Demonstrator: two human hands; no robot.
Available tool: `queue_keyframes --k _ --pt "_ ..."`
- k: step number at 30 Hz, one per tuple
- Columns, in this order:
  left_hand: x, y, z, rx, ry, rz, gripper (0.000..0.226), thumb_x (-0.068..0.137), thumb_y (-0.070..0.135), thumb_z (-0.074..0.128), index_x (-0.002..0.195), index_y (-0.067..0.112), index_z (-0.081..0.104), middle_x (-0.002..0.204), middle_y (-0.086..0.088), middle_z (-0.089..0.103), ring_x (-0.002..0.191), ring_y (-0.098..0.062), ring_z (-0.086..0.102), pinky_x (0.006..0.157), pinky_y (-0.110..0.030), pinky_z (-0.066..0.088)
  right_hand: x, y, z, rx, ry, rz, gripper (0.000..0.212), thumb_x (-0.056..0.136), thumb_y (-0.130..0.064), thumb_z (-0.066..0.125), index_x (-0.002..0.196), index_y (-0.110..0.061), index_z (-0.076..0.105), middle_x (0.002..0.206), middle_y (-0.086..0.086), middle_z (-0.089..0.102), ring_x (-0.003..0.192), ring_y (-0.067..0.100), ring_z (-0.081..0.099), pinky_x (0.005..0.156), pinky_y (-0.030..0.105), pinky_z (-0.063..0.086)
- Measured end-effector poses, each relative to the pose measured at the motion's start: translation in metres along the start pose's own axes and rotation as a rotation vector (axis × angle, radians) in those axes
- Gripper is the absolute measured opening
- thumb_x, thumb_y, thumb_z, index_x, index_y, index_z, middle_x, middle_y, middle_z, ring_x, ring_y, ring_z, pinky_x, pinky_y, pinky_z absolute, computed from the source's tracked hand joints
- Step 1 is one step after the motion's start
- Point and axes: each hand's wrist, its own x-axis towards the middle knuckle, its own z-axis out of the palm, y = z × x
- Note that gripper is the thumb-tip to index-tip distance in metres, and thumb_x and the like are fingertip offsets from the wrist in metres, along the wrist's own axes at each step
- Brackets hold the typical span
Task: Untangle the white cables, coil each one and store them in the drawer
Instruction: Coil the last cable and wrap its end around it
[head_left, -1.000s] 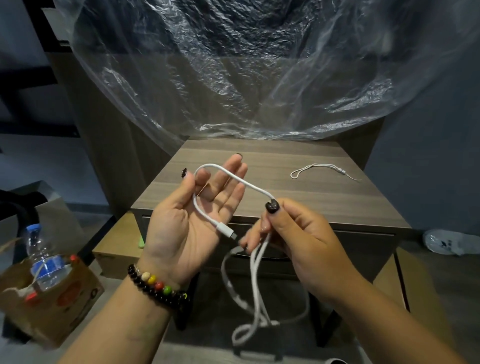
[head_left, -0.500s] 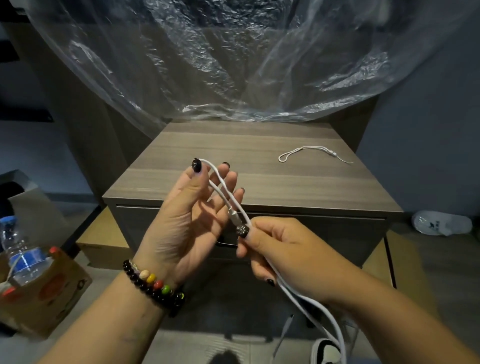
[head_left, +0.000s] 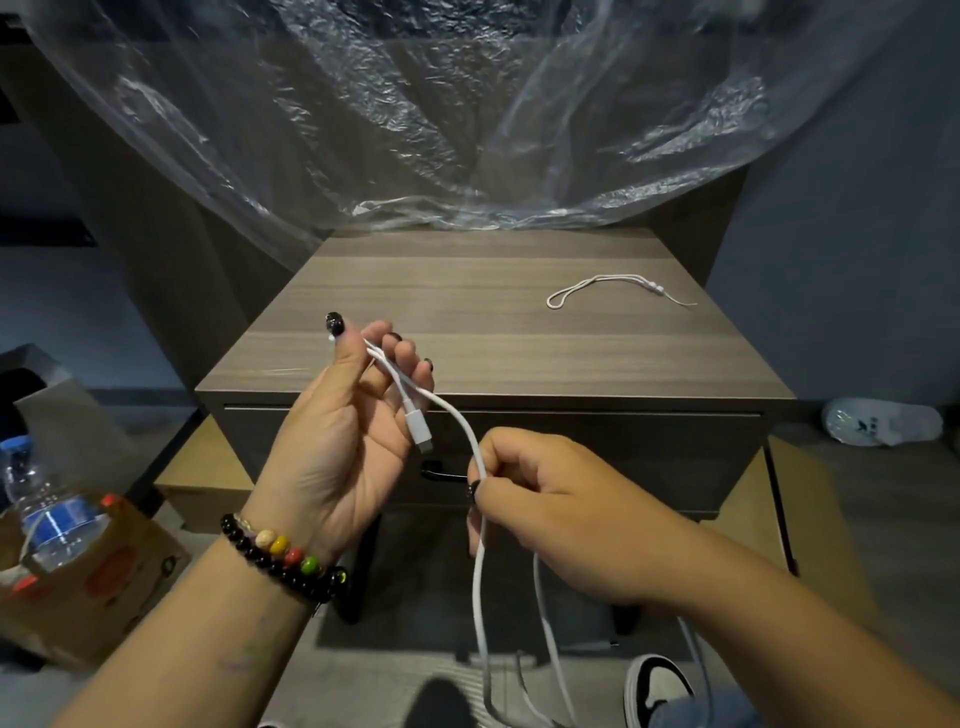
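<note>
Left hand (head_left: 343, 441) palm up, fingers curled, pinching a small loop of the white cable (head_left: 470, 441) between thumb and fingers; plug end (head_left: 418, 427) hangs from the fingers over the palm edge. Cable arcs right and down into the right hand (head_left: 550, 499), which is fisted around it, thumb pressing it to the fingers. Below the right hand the cable drops in several loose strands toward the floor. Both hands held in front of the bench (head_left: 493, 332), just ahead of its closed drawer (head_left: 649, 457). Beaded bracelet (head_left: 280, 553) on the left wrist. Second thin white cord (head_left: 613, 291) lies on the bench top, far right, well apart from the hands. Clear plastic sheet (head_left: 415, 114) hangs behind the bench. Water bottle (head_left: 41, 514) in a cardboard box at left.
</note>
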Motion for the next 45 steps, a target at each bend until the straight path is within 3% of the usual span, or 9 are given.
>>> queue_keyframes --k 3,6,13,21,26,31,34,39,45 --pt "0.001 0.001 -0.002 -0.015 0.027 -0.001 0.025 0.092 0.034 0.049 0.098 0.012 0.059 0.073 0.003 0.061 0.062 -0.004 0.061 0.060 -0.021 0.054 0.000 0.001 0.003 0.036 -0.026 0.001 0.009 0.094 -0.020 0.050 0.090 -0.015 0.056 0.078 0.013 0.065 0.054 0.007 0.044 0.055 0.027 0.039" --pt "0.003 0.002 -0.003 -0.035 0.063 0.005 0.025 0.098 0.034 0.043 0.096 0.013 0.057 0.067 0.004 0.053 0.054 -0.001 0.052 0.054 -0.017 0.051 0.001 0.001 0.007 0.073 -0.034 0.012 0.009 0.097 -0.020 0.046 0.092 -0.018 0.054 0.063 0.001 0.051 0.049 0.006 0.039 0.051 0.026 0.036" --pt "0.005 0.010 -0.006 -0.051 0.081 0.015 0.030 0.099 0.037 0.035 0.078 0.020 0.048 0.058 0.009 0.032 0.044 -0.003 0.029 0.040 -0.012 0.030 0.004 0.004 0.016 0.044 -0.022 -0.027 0.018 0.096 -0.013 0.047 0.104 -0.028 0.054 0.065 -0.004 0.059 0.065 0.014 0.055 0.068 0.043 0.051" --pt "0.000 0.009 -0.003 0.081 0.034 0.053 0.031 0.101 0.031 0.032 0.108 0.010 0.054 0.065 0.004 0.041 0.054 -0.004 0.033 0.044 -0.013 0.032 0.004 0.009 0.017 -0.406 0.049 -0.099 0.036 0.097 -0.028 0.052 0.126 -0.048 0.053 0.077 -0.011 0.064 0.055 0.006 0.052 0.056 0.025 0.047" --pt "-0.001 0.011 -0.005 0.109 0.036 0.094 0.025 0.104 0.029 0.028 0.095 0.016 0.047 0.058 0.006 0.039 0.046 -0.003 0.040 0.044 -0.014 0.040 0.005 0.012 0.011 -0.388 0.071 -0.091 0.018 0.097 -0.032 0.050 0.110 -0.035 0.063 0.071 -0.011 0.060 0.059 0.007 0.054 0.056 0.026 0.045" --pt "-0.003 0.015 -0.009 0.172 0.041 0.041 0.024 0.101 0.028 0.033 0.084 0.017 0.046 0.054 0.008 0.029 0.035 -0.003 0.027 0.034 -0.013 0.024 0.010 0.016 0.000 -0.522 0.137 -0.095 0.016 0.085 -0.032 0.053 0.091 -0.032 0.068 0.080 -0.015 0.063 0.072 0.005 0.059 0.070 0.035 0.053" --pt "-0.001 0.017 -0.011 0.189 0.008 0.004 0.027 0.102 0.029 0.033 0.082 0.017 0.046 0.051 0.009 0.029 0.033 -0.003 0.025 0.034 -0.013 0.021 0.013 0.017 -0.009 -0.426 0.198 -0.103 0.013 0.080 -0.025 0.059 0.081 -0.029 0.071 0.066 -0.017 0.062 0.062 0.003 0.057 0.061 0.025 0.050" --pt "0.003 0.027 -0.015 0.153 -0.001 0.007 0.027 0.100 0.030 0.034 0.079 0.018 0.046 0.050 0.010 0.029 0.032 -0.004 0.026 0.034 -0.013 0.019 0.008 0.011 -0.018 -0.034 -0.030 -0.042 0.016 0.087 -0.007 0.059 0.086 -0.016 0.072 0.069 -0.003 0.063 0.063 0.005 0.052 0.060 0.019 0.042" --pt "0.008 0.041 -0.026 0.094 0.107 0.085 0.028 0.101 0.029 0.035 0.076 0.020 0.046 0.049 0.009 0.028 0.033 -0.005 0.027 0.034 -0.013 0.020 0.011 0.024 -0.006 -0.043 -0.307 0.095 0.017 0.087 -0.008 0.057 0.101 -0.016 0.063 0.071 -0.004 0.057 0.067 0.011 0.051 0.066 0.030 0.042"
